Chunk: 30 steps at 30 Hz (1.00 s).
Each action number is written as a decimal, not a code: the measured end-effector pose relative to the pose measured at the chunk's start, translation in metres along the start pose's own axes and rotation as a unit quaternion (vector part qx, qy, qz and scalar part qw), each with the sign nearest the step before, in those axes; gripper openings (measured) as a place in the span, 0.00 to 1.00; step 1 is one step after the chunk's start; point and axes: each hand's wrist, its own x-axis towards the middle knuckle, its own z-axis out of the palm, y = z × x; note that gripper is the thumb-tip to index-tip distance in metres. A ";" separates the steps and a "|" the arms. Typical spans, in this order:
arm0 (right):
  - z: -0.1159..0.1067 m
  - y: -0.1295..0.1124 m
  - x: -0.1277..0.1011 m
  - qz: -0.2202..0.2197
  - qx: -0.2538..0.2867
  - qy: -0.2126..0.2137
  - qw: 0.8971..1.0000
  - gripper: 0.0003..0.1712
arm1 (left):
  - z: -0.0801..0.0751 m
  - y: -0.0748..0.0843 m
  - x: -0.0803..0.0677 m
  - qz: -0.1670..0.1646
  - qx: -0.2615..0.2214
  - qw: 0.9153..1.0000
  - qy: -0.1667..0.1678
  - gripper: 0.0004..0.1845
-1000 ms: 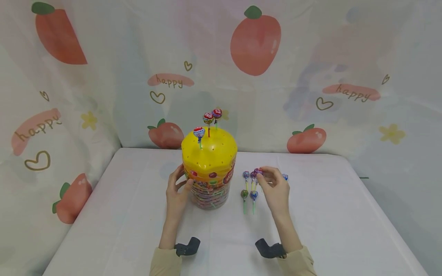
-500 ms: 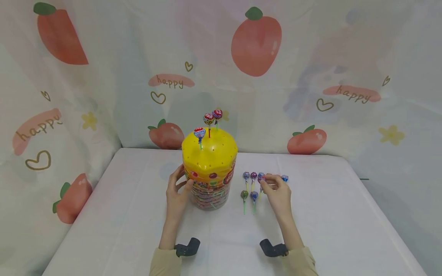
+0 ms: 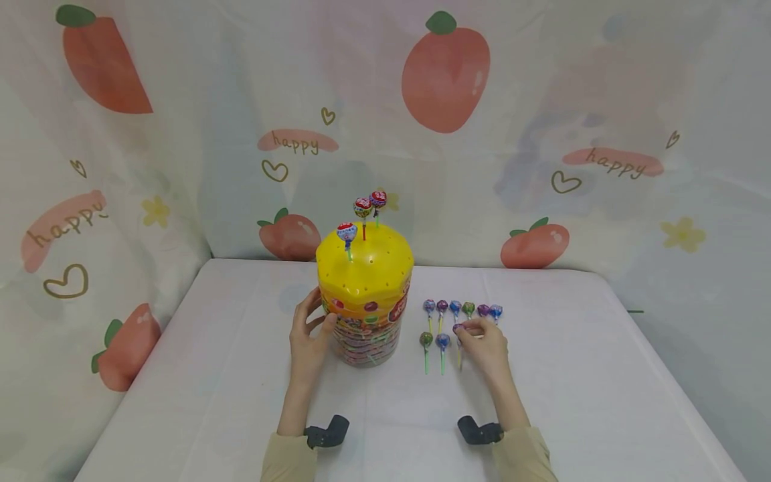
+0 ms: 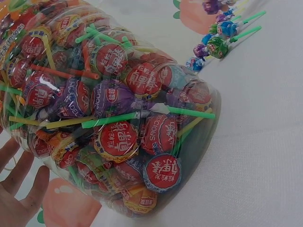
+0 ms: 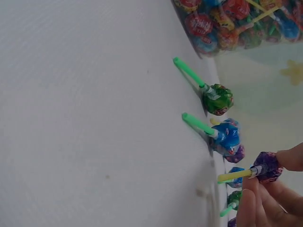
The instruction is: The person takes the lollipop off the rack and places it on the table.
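A clear jar (image 3: 365, 314) packed with wrapped lollipops stands mid-table under a yellow lid (image 3: 365, 268) with holes. Three lollipops (image 3: 363, 209) stand in the lid. My left hand (image 3: 321, 308) rests against the jar's left side, fingers loosely spread; in the left wrist view the straight fingers (image 4: 19, 187) lie beside the jar (image 4: 118, 109). My right hand (image 3: 466, 330) pinches a purple lollipop (image 3: 459, 329) on a yellow stick, low over the table beside a green (image 3: 425, 339) and a blue lollipop (image 3: 442, 341). The right wrist view shows the pinched purple lollipop (image 5: 266, 166) between fingertips (image 5: 258, 201).
A back row of several lollipops (image 3: 462, 308) lies on the white tablecloth (image 3: 572, 375) right of the jar. Fruit-print curtains close the back and both sides. Bare cloth stretches left, right and in front of the hands.
My right hand has drawn back from the far row toward me with the purple lollipop, down to the near row. The far row now shows in full. The left hand has stayed.
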 end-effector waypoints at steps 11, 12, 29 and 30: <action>0.004 0.012 0.002 0.038 0.018 -0.047 0.998 0.16 | 0.000 -0.002 0.000 0.009 0.000 1.000 0.004 0.29; 0.005 0.012 0.002 0.040 0.017 -0.048 0.998 0.16 | 0.000 -0.002 0.000 0.008 0.000 1.000 0.004 0.29; 0.003 0.017 0.008 0.043 -0.022 -0.064 0.997 0.17 | -0.001 -0.004 0.000 0.013 -0.004 1.000 0.001 0.29; 0.002 0.017 0.008 0.041 -0.026 -0.064 0.997 0.17 | -0.001 -0.004 0.000 0.012 -0.004 1.000 0.001 0.29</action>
